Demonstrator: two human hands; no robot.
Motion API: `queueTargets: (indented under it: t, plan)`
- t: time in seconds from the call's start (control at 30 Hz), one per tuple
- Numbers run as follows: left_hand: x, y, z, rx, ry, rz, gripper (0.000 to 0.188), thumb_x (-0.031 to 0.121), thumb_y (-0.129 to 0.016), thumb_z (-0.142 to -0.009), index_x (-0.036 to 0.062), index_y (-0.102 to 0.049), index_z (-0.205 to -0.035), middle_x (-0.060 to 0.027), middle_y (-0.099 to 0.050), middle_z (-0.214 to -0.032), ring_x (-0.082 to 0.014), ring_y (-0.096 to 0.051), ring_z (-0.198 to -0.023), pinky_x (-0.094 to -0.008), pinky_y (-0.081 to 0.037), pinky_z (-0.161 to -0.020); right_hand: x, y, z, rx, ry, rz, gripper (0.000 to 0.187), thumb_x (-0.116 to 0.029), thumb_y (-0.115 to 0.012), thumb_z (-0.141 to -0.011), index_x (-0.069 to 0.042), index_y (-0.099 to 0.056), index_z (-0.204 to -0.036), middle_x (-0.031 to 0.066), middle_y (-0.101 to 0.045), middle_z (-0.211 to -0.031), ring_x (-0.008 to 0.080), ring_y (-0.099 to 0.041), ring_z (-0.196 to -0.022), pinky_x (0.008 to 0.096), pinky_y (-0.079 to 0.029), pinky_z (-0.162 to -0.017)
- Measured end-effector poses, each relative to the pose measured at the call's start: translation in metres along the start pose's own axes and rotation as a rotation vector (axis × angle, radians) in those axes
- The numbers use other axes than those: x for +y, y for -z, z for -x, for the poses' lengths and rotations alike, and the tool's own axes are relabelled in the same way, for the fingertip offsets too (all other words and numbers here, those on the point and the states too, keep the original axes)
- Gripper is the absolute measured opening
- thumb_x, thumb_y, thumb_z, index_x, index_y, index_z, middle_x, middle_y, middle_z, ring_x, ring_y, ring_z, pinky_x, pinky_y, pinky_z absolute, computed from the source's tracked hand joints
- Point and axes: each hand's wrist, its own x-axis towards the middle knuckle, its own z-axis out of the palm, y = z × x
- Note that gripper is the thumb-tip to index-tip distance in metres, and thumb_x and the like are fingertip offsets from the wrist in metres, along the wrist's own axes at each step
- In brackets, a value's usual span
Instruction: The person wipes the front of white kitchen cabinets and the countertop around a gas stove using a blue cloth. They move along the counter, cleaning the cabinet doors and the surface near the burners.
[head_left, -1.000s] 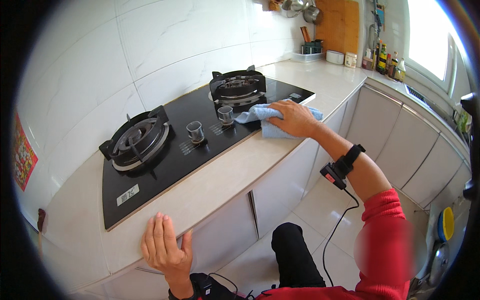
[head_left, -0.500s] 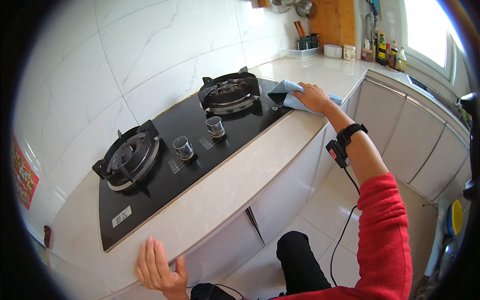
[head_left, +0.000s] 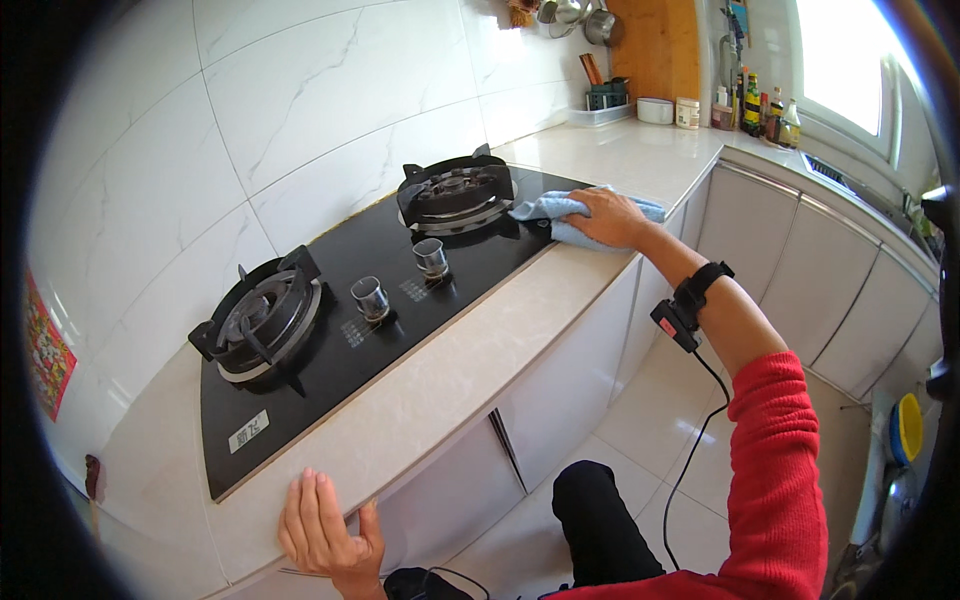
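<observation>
A light blue cloth (head_left: pixel 541 207) lies bunched under my right hand (head_left: pixel 606 216), which presses it onto the right front corner of the black glass gas cooktop (head_left: pixel 330 390). Part of the cloth spreads over the pale counter edge beside the glass. Just left of it stands the far burner (head_left: pixel 457 194) with its black pan support. Two silver knobs, the nearer one (head_left: pixel 370 298) and the farther one (head_left: pixel 431 258), rise from the middle of the glass. My left hand (head_left: pixel 325 530) rests flat on the counter's front edge, fingers stretched, thumb apart, holding nothing.
The near burner (head_left: pixel 262 316) sits at the cooktop's left, against a marbled tile wall (head_left: pixel 300 90). In the far corner are a utensil basket (head_left: pixel 606 97), a white bowl (head_left: pixel 655 110) and several bottles. White cabinets (head_left: pixel 745 220) run along the right. A cable hangs from my right wrist strap.
My right hand has slid left and slightly toward me with the cloth, nearer the far burner. The left hand remains on the counter edge; the view has shifted a little.
</observation>
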Motion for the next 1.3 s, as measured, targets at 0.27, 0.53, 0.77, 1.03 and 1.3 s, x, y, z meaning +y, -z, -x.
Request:
queueTargets:
  t: [0.27, 0.53, 0.77, 1.03, 1.3]
  plan:
    - [0.001, -0.001, 0.0, 0.019, 0.009, 0.028, 0.046, 0.042, -0.052, -0.098, 0.0026, -0.064, -0.119, -0.013, -0.067, -0.119, -0.0324, -0.061, -0.11, -0.0446, -0.044, -0.093, -0.068, 0.012, 0.046, -0.076, 0.325, -0.149, 0.044, -0.041, -0.061, -0.091, -0.015, -0.062, -0.127, 0.0106, -0.063, -0.125, 0.0303, -0.057, -0.119, 0.042, -0.043, -0.104]
    - [0.002, 0.002, -0.003, 0.023, -0.004, 0.01, 0.049, 0.045, -0.048, -0.1, 0.0017, -0.064, -0.117, -0.0135, -0.067, -0.117, -0.0329, -0.062, -0.108, -0.0441, -0.045, -0.09, -0.042, 0.007, 0.021, -0.041, 0.141, -0.092, 0.051, -0.05, -0.053, -0.093, -0.013, -0.06, -0.129, 0.0159, -0.064, -0.123, 0.0348, -0.059, -0.116, 0.0446, -0.045, -0.1]
    - [0.001, -0.001, -0.003, 0.019, -0.012, -0.006, 0.051, 0.045, -0.047, -0.1, 0.0005, -0.064, -0.117, -0.0147, -0.067, -0.117, -0.0334, -0.063, -0.107, -0.0443, -0.045, -0.089, -0.006, -0.002, -0.022, -0.107, -0.007, 0.064, 0.057, -0.052, -0.045, -0.096, -0.012, -0.054, -0.135, 0.0169, -0.062, -0.127, 0.0366, -0.057, -0.119, 0.0449, -0.044, -0.102]
    - [-0.002, -0.003, 0.001, -0.003, -0.017, -0.031, 0.051, 0.046, -0.046, -0.1, 0.0011, -0.064, -0.117, -0.0153, -0.067, -0.117, -0.0335, -0.063, -0.107, -0.0437, -0.044, -0.089, 0.001, -0.008, -0.054, -0.254, -0.072, 0.104, 0.066, -0.055, -0.04, -0.099, -0.009, -0.044, -0.145, 0.0178, -0.053, -0.14, 0.0377, -0.05, -0.128, 0.0443, -0.037, -0.11]
    - [0.001, -0.001, 0.0, -0.001, -0.004, -0.011, 0.05, 0.045, -0.048, -0.099, 0.0009, -0.063, -0.117, -0.0157, -0.067, -0.116, -0.034, -0.062, -0.106, -0.0436, -0.044, -0.088, -0.036, -0.014, -0.043, -0.203, 0.106, 0.042, 0.061, -0.054, -0.046, -0.095, -0.015, -0.05, -0.141, 0.0151, -0.059, -0.134, 0.038, -0.054, -0.124, 0.0457, -0.041, -0.105]
